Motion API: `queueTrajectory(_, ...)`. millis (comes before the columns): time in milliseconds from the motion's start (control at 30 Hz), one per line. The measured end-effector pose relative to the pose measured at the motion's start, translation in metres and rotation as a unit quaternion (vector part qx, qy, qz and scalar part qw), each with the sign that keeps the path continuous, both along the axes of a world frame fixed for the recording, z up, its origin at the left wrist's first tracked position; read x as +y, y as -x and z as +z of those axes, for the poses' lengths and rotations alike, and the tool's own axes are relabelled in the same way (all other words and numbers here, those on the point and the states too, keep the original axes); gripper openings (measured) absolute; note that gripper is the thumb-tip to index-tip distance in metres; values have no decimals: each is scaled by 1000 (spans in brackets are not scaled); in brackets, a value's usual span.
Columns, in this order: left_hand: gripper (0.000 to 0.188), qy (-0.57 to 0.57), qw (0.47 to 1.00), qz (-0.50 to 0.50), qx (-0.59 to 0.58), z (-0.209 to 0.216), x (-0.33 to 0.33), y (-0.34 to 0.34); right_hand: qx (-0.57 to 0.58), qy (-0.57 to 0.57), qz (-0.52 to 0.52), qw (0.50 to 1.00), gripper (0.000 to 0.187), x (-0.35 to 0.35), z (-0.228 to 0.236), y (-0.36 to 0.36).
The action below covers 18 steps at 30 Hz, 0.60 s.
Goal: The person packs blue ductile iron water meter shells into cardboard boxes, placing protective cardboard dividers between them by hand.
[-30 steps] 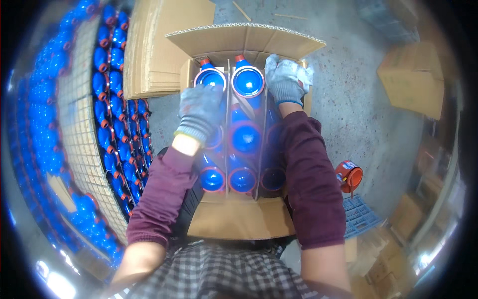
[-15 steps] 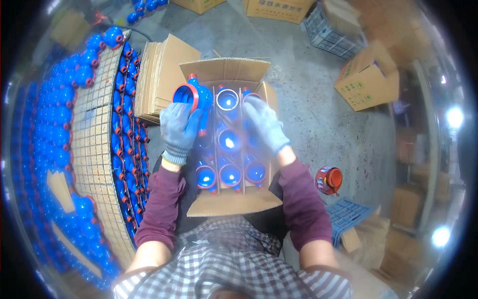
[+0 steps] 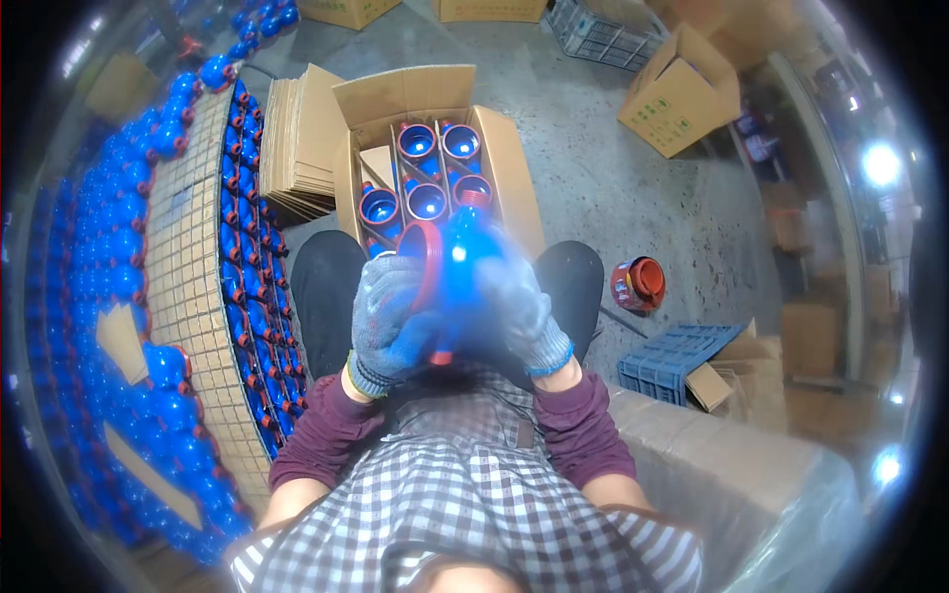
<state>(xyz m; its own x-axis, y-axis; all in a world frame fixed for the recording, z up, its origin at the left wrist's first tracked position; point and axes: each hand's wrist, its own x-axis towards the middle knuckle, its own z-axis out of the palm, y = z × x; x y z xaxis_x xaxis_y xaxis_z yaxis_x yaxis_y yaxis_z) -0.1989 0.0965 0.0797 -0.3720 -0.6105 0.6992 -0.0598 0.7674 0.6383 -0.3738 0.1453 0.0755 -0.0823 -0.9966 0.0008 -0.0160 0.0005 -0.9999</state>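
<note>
My left hand [image 3: 391, 311], in a grey knit glove, is closed round the red-rimmed mouth of a blue water meter housing [image 3: 461, 259]. This housing is held above my lap, its wide opening facing left, with red pipe ends at top and bottom. My right hand [image 3: 522, 306], gloved too, is against the housing's right side; motion smears its fingers. Just beyond stands an open carton [image 3: 521, 188] with cardboard dividers. Several similar housings sit in it, such as a far-right one [image 3: 461, 141], mouths upward. The far left compartment shows bare cardboard. My hands and the held housing hide the carton's near part.
Left of me, a wire-mesh rack [image 3: 188, 267] is lined with many blue housings [image 3: 129, 227]. Flattened cartons [image 3: 300, 138] stand beside the open carton. To my right are a red tub [image 3: 639, 285], a blue crate [image 3: 672, 361] and another carton [image 3: 682, 94].
The housing in my left hand has come out from above the carton toward my body. My right hand has left the carton's far right side and moved to this housing. The view has shifted.
</note>
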Motion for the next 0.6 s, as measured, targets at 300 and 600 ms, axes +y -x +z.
queueTrajectory(300, 19, -63, 997, -41, 6, 5, 32, 20, -73, 34, -31, 996, 85, 39, 36, 13)
queueTrajectory(600, 18, 47, 983, -51, -170, 43, 18, 74, -195, 189, -79, 959, 59, 56, -55, 46)
